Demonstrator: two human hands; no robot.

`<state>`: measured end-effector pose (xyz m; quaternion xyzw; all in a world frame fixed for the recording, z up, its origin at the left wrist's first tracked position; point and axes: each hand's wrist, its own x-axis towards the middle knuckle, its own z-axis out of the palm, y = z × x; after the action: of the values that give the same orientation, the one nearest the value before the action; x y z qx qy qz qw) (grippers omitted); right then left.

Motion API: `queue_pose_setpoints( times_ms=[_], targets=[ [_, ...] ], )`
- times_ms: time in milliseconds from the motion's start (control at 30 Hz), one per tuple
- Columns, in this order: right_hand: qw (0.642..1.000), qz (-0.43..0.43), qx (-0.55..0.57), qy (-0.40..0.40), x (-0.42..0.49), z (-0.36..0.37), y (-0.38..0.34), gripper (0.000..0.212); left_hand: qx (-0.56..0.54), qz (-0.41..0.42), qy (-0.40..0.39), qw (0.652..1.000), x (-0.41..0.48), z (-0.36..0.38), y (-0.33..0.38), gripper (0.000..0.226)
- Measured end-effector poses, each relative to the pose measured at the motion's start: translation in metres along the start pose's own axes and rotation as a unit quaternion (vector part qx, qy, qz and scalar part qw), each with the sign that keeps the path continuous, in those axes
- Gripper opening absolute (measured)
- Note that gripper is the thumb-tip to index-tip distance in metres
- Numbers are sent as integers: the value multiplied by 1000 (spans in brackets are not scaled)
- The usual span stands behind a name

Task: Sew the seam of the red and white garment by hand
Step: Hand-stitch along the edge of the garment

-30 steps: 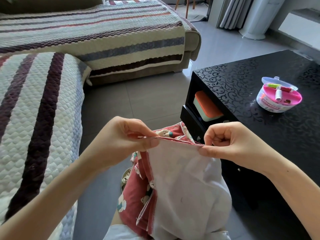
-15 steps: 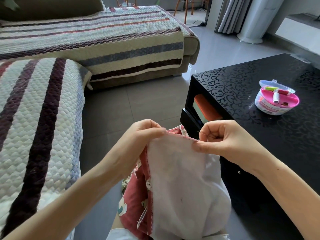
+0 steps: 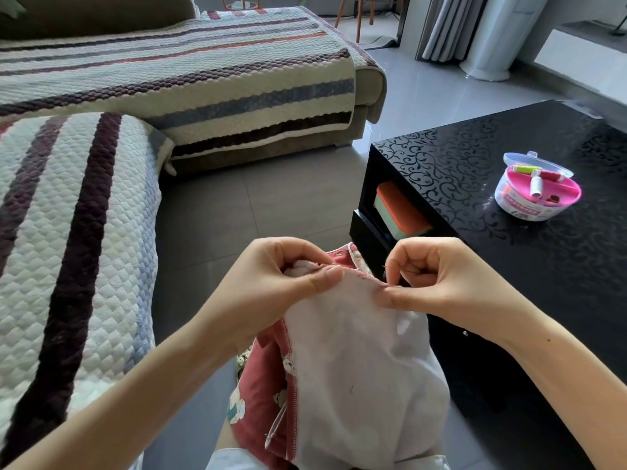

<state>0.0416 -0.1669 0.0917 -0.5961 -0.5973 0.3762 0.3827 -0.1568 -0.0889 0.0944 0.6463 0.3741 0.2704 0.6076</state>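
The garment hangs in front of the person, held up by its top edge, with the white inner side facing the camera and the red printed side showing at the left and behind. The left hand pinches that top edge between thumb and curled fingers. The right hand pinches the same edge a little further along, thumb against forefinger and the other fingers curled in. The short stretch of seam between the two hands is pulled fairly taut. A needle or thread at the right fingertips is too small to make out, so whether a stitch is under way cannot be told.

Judging by this, the sewing is in its working phase rather than finished: the fabric is gripped and positioned at the seam, but no line of fresh hand stitches can be read along the edge, so how much remains is unclear. The sewing kit stands open on the black table, well apart from the hands, which suggests nothing has been tidied away yet
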Motion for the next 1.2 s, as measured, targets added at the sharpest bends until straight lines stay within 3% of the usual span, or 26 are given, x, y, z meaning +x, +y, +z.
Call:
queue_pose_setpoints(
  times_ms=[167,333,500,733,933,1200],
  targets=[
    [998,-29,42,-21,4,5,-5,31,21,35,-12,999,-2,-1,2,15],
    [996,-39,81,-15,7,10,-9,2,51,54,-15,997,-2,-5,1,16],
    [994,-50,92,14,5,10,-8,10,101,82,33,991,-2,-8,2,21],
    [994,-28,87,56,1,12,-6,15,143,135,28,980,2,-16,-2,9],
    [992,-36,74,92,-3,17,-9,18,294,177,57,938,0,-6,1,9],
    [987,-41,57,148,-4,24,-11,19,169,79,88,979,2,10,2,23]
  ],
)
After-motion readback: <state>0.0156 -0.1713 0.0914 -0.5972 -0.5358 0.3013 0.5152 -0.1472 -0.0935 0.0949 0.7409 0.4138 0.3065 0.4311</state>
